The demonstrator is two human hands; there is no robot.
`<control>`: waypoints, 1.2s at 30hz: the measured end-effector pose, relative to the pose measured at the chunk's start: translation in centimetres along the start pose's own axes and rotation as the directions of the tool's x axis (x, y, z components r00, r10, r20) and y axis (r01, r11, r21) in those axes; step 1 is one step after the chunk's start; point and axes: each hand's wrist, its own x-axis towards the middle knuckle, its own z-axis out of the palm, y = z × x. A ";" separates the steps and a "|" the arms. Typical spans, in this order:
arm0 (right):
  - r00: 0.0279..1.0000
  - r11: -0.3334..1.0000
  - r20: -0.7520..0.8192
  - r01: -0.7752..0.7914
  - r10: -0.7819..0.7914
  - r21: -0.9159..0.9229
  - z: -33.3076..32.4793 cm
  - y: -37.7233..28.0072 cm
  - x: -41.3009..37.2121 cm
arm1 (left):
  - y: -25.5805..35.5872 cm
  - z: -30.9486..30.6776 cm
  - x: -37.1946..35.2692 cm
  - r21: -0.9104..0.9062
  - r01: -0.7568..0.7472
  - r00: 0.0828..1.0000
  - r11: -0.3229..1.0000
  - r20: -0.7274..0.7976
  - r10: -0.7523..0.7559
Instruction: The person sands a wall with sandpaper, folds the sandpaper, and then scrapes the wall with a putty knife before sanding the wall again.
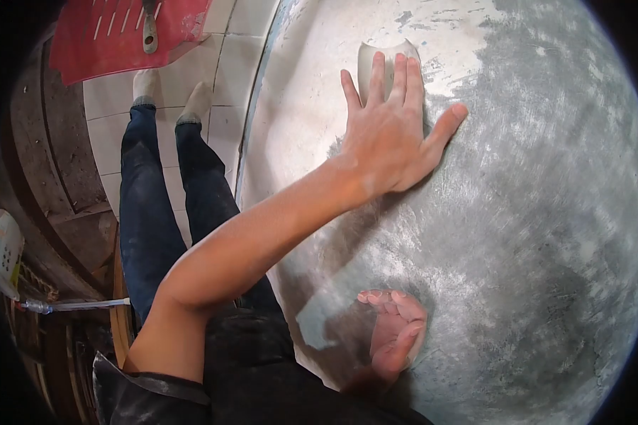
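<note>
My left hand (386, 138) reaches out with fingers and thumb spread. Its fingers lie flat on a pale piece with a curved-in top edge (366, 67), pressed against a large surface (503, 212) patched white and grey. Most of that piece is covered by the fingers, so its kind cannot be made out. Lower down, close to my body, my right hand (395, 329) rests by the same surface, palm side showing and fingers loosely cupped. Nothing shows in it.
A red slotted plastic seat (92, 53) holds a putty knife (149, 32) at the upper left. My legs stand on white floor tiles (234, 78). Brown boards (57, 149), a white piece with holes (7, 248) and a clear tube (85, 305) are at the left.
</note>
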 end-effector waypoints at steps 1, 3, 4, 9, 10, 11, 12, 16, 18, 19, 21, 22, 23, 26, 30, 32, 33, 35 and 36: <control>1.000 1.000 0.000 0.001 -0.001 -0.003 0.0 -0.1 0.0 | 0.0 -0.2 0.4 -0.001 0.008 1.000 1.000 -0.009 -0.008; 1.000 1.000 0.006 0.002 -0.002 -0.005 0.0 -0.1 0.1 | 0.5 -0.4 -1.3 -0.028 0.000 1.000 1.000 0.025 0.001; 1.000 1.000 0.006 -0.001 0.001 -0.007 -0.2 0.2 -0.2 | 0.8 -0.2 -2.2 -0.041 -0.003 0.999 0.999 0.045 0.005; 1.000 1.000 0.020 -0.004 0.005 -0.009 -0.3 0.2 -0.1 | 0.5 0.0 -1.1 -0.014 -0.037 0.999 0.999 0.009 0.037; 1.000 1.000 0.017 -0.004 0.004 -0.005 -0.3 0.2 -0.2 | 0.4 -0.1 -0.7 -0.014 -0.031 1.000 0.999 0.004 0.031; 1.000 1.000 0.017 0.000 0.000 0.000 -0.3 0.2 -0.2 | 0.4 -0.3 -0.4 -0.011 -0.027 1.000 1.000 -0.004 0.027; 1.000 1.000 0.019 0.006 -0.006 0.007 -0.2 0.2 -0.1 | 0.6 -0.3 -1.1 -0.004 -0.037 0.999 0.999 0.006 0.037; 1.000 1.000 0.011 0.011 -0.011 -0.013 -0.4 0.4 -0.2 | 1.0 -0.2 -2.8 0.017 -0.064 0.998 0.998 0.029 0.063; 1.000 1.000 0.011 0.011 -0.011 -0.008 -0.3 0.5 -0.2 | 0.7 -0.2 -1.6 0.018 -0.070 0.997 0.997 0.011 0.070; 1.000 1.000 0.008 0.004 -0.004 -0.014 -0.3 0.4 -0.3 | 0.6 -0.2 -1.3 -0.010 -0.059 0.998 0.998 0.015 0.059; 1.000 1.000 0.008 0.002 -0.002 -0.019 -0.1 0.3 -0.2 | 0.7 -0.6 -0.9 -0.060 -0.042 0.999 0.997 0.013 0.043; 1.000 1.000 0.008 0.008 -0.008 -0.018 -0.1 0.3 -0.1 | 0.9 -0.5 -1.6 -0.037 -0.057 0.998 0.998 0.014 0.058; 1.000 1.000 0.006 0.012 -0.012 -0.017 -0.1 0.3 -0.2 | 1.3 -0.2 -3.1 -0.015 -0.071 0.997 0.997 0.017 0.071; 1.000 1.000 0.008 0.014 -0.014 -0.015 -0.3 0.6 -0.1 | 1.5 0.0 -3.1 0.024 -0.102 0.995 0.995 0.008 0.102; 1.000 1.000 0.008 -0.004 0.004 -0.009 -0.3 0.4 -0.1 | 1.3 -0.2 -1.4 0.009 -0.096 0.995 0.995 0.000 0.096; 1.000 1.000 0.009 0.016 -0.016 -0.001 -0.2 0.4 -0.1 | 1.7 -0.4 -2.2 0.006 -0.096 0.995 0.995 0.012 0.096; 1.000 1.000 0.011 0.028 -0.028 0.003 -0.2 0.4 0.1 | 2.2 -0.4 -3.5 0.013 -0.099 0.995 0.995 0.026 0.099; 1.000 1.000 0.011 0.017 -0.018 0.001 -0.2 0.4 0.3 | 2.4 -0.3 -4.1 0.029 -0.114 0.993 0.993 0.038 0.113; 1.000 1.000 0.009 0.007 -0.007 -0.002 -0.1 0.4 0.2 | 2.4 -0.3 -3.8 0.038 -0.123 0.992 0.992 0.034 0.122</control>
